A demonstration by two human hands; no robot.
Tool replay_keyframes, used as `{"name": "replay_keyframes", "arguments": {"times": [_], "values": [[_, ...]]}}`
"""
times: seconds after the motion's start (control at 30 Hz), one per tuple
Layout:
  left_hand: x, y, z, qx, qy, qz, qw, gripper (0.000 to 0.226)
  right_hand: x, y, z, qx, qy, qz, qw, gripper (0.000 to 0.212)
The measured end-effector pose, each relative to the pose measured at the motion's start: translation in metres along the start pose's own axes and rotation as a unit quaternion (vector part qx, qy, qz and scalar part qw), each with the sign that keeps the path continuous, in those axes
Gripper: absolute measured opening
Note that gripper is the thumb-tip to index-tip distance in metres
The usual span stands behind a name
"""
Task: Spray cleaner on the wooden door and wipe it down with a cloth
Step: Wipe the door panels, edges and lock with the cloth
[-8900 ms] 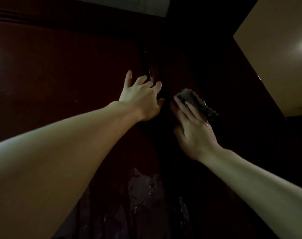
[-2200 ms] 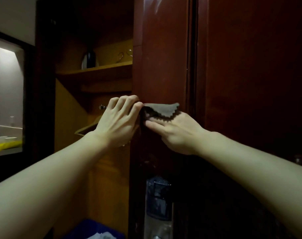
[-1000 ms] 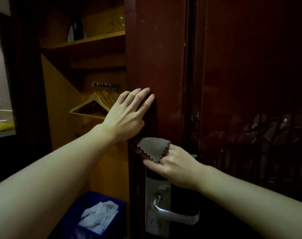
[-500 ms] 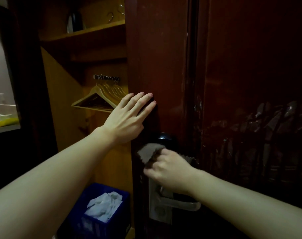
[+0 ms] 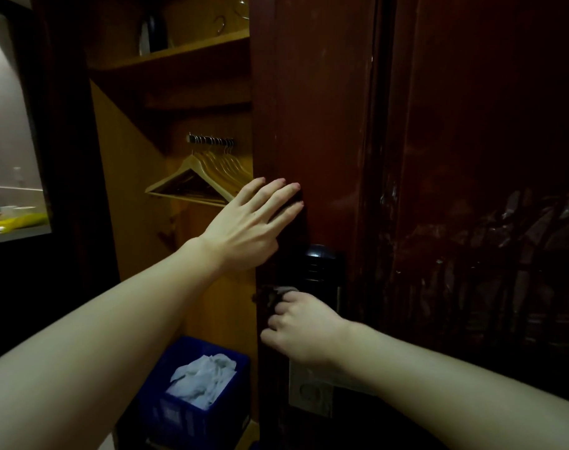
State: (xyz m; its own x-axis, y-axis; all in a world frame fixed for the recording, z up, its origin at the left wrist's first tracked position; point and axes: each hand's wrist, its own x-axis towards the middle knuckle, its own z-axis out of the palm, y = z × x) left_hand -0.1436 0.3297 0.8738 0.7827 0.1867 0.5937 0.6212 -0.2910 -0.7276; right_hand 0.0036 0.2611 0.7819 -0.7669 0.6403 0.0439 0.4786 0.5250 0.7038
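Dark wood, edge wiped near the lock

Wooden door (image 5: 312,118) stands ajar, edge-on. Left hand (image 5: 244,228) flat against it, fingers straight, slightly spread. Right hand (image 5: 301,326) lower, fingers curled on a grey cloth (image 5: 281,292), pressed at the door edge beside the lock plate (image 5: 310,393); cloth mostly hidden, dim light.

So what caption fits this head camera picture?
Left hand steadies the wooden door while right hand wipes with a cloth.
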Motion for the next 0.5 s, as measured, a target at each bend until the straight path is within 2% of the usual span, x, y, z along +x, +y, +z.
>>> {"name": "replay_keyframes", "arguments": {"times": [0.03,0.1,0.13,0.2,0.33,0.5], "values": [[0.001,0.000,-0.001,-0.002,0.001,0.006,1.000,0.059,-0.005,0.007,0.000,-0.008,0.029,-0.014,0.999,0.026],[0.006,0.001,-0.002,-0.011,0.013,0.011,1.000,0.057,-0.018,0.033,-0.002,-0.029,0.144,-0.016,0.989,0.029],[0.009,0.001,-0.003,-0.016,0.022,0.008,1.000,0.056,-0.027,0.049,-0.004,-0.039,0.204,-0.001,0.978,0.029],[0.020,0.001,-0.005,-0.033,0.047,-0.012,0.998,0.054,-0.048,0.075,-0.003,-0.049,0.274,0.052,0.959,0.032],[0.048,0.011,-0.013,-0.074,0.102,-0.048,0.991,0.048,-0.084,0.081,0.017,-0.074,0.302,0.131,0.941,0.040],[0.069,0.027,-0.017,-0.090,0.141,-0.026,0.986,0.045,-0.117,0.100,0.012,-0.112,0.207,0.088,0.968,0.050]]}}
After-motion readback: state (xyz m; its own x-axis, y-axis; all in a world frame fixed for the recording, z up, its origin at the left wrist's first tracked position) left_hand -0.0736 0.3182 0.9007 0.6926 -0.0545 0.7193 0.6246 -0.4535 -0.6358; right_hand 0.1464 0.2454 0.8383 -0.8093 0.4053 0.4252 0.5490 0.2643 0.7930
